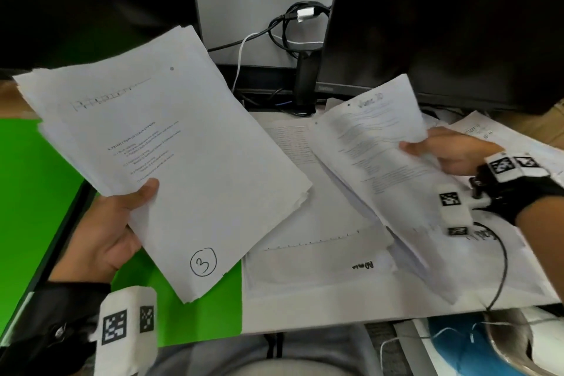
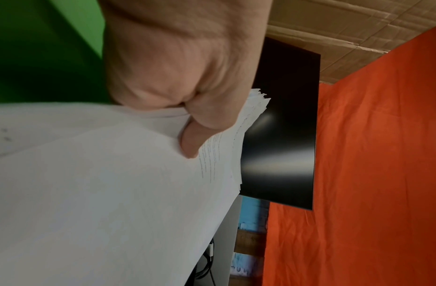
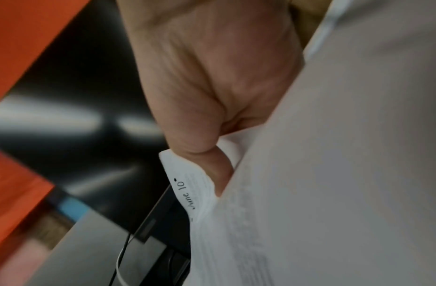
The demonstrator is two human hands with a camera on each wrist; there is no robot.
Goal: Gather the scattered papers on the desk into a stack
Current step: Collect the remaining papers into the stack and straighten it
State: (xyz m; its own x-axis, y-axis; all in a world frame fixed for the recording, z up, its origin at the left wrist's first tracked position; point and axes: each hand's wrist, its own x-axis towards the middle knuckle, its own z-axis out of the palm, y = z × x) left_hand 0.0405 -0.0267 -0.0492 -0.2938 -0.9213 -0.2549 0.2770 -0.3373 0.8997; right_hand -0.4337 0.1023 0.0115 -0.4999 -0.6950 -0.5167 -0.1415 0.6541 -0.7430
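Item: collected stack [image 1: 171,143] — a thick sheaf of white sheets, top page marked with a circled 3 near its lower corner, held off the tabletop over a green surface [image 1: 33,180]. Holder: left hand [image 1: 113,229], thumb curled over the top page at the sheaf's left edge, fingers hidden underneath; the left wrist view shows the thumb [image 2: 195,139] pressed onto the fanned sheets. Long axis of the stack runs from lower right to upper left, its right-hand long edge facing the other hand. Item: second bundle [image 1: 375,162] — several printed pages, top one headed with a handwritten date, lifted and tilted, blurred. Holder: right hand [image 1: 451,152], thumb pinching the bundle's right edge; the right wrist view shows that thumb [image 3: 207,154] curled against the sheet. Relation: the bundle lies to the right of the stack, apart from it, its long axis roughly parallel — so the likely next move is to carry it leftward onto the stack. Remaining: loose sheets [image 1: 308,253] lie flat on the tabletop [image 1: 335,314] between and beneath both hands; more pages [image 1: 488,131] behind the right hand. Background: dark monitors [image 1: 442,24], cables [image 1: 293,24].
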